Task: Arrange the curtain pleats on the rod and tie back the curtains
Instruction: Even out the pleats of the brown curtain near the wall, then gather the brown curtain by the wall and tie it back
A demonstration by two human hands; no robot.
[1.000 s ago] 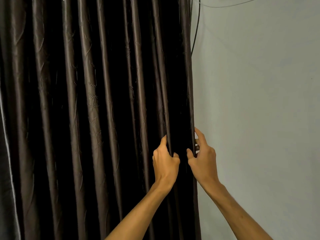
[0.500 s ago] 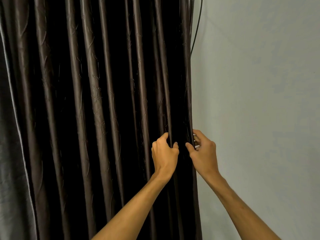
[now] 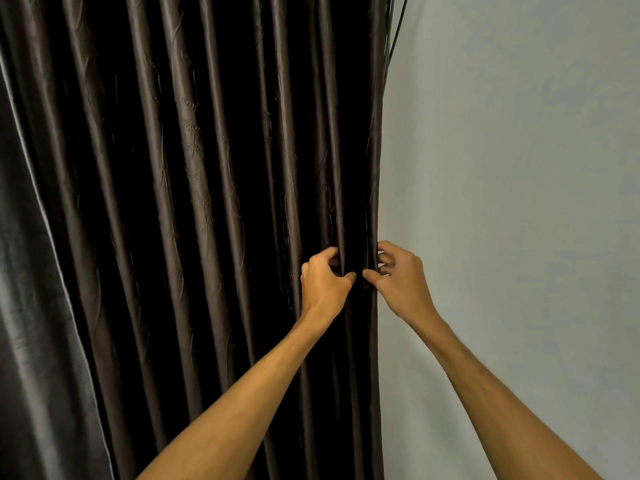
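— Brown satiny curtain [image 3: 194, 202], we tag it hanging just left of the wall [image 3: 519, 168], right edge against it or nearly so. Hands?
— We see both on the pleats nearest the wall. Left hand [image 3: 323, 285] has its fingers curled round one fold, thumb across the front. Right hand [image 3: 400, 278], between that fold and the wall, pinches the edge pleat, thumb in front, fingers tucked behind.
— So both hold cloth, neither is spread. Axis?
— Long axis runs top to bottom. The edge by the wall hangs about vertical. Pleats farther from the wall slant toward it lower down, maybe just the wide lens. Top runs out of frame, so no rod in view, and no hem either.
— Risks, quick.
— We judge the fabric slick, so a pinched fold could slip out and go flat. Pulling the two folds unevenly could twist the edge or bunch the pleats away from the wall. A hard downward tug could strain whatever carries it up top, which we can't see.
— That thin dark cable [image 3: 393, 36] up by the wall?
— It runs right beside the curtain edge. We think gathered cloth could snag it at tie-back.
— Tie-back?
— None in view. We call the pleating unfinished and the tying not begun. A greyer panel [image 3: 27, 306] hangs on the far side from the wall.
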